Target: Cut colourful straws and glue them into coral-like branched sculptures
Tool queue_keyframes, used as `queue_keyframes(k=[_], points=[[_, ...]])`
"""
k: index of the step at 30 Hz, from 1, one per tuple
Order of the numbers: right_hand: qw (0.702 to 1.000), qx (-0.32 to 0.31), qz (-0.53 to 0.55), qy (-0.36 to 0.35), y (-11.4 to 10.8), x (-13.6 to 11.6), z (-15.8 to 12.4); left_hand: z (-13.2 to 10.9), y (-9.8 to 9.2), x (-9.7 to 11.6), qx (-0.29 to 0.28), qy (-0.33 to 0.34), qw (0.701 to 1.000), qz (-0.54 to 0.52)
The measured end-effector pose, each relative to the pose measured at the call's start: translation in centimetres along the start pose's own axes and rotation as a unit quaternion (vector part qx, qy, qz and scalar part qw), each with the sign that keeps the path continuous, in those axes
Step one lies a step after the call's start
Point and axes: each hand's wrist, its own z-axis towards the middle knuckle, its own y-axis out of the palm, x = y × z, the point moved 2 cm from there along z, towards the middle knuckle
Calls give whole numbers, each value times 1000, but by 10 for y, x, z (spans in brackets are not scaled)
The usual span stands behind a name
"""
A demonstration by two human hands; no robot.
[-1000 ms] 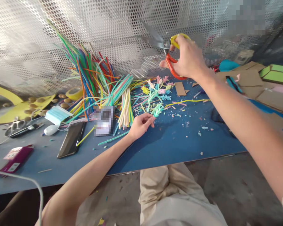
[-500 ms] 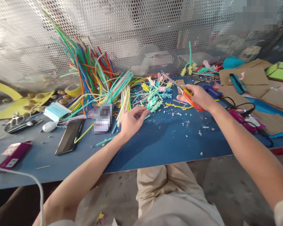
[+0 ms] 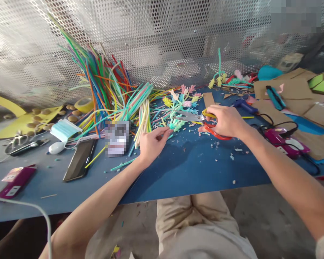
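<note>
My left hand (image 3: 154, 144) pinches the base of a mint-green pipe-cleaner sprig (image 3: 178, 124) over the blue table (image 3: 189, 169). In my right hand (image 3: 224, 121) are scissors (image 3: 191, 117) with red-orange and yellow handles, their blades pointing left across the sprig. The blades look slightly apart; whether they touch the sprig is unclear. Just behind lie finished-looking pastel sprigs (image 3: 187, 98) in pink, yellow and blue.
A large heap of colored pipe cleaners (image 3: 102, 86) leans on the perforated metal panel (image 3: 175, 43). A phone (image 3: 79, 160), mask (image 3: 64, 126) and white mouse (image 3: 56, 147) lie left. Cardboard (image 3: 288, 86), a glue gun (image 3: 244, 104) and a magenta device (image 3: 288, 141) are right.
The scissors have come down and left, turning from pointing up and back to nearly level over the green sprig. My left hand keeps its pinch, almost in the same place.
</note>
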Motion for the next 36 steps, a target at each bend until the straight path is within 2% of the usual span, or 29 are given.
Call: queue_keyframes(k=[16,23,28,32,36], points=[[999,24,-23,0,8,-9,-1,-6,2,0,-3,14,1000,-8],[999,34,-33,-24,5,-9,-2,-7,0,4,-2,25,1000,-3],[998,40,-9,-41,5,-6,-1,-5,0,3,4,8,1000,-5],[995,87,42,-16,2,0,0,-3,1,-1,-5,-14,1000,-5],[983,149,78,71,-2,14,1,-1,2,-3,-7,-20,999,-24]])
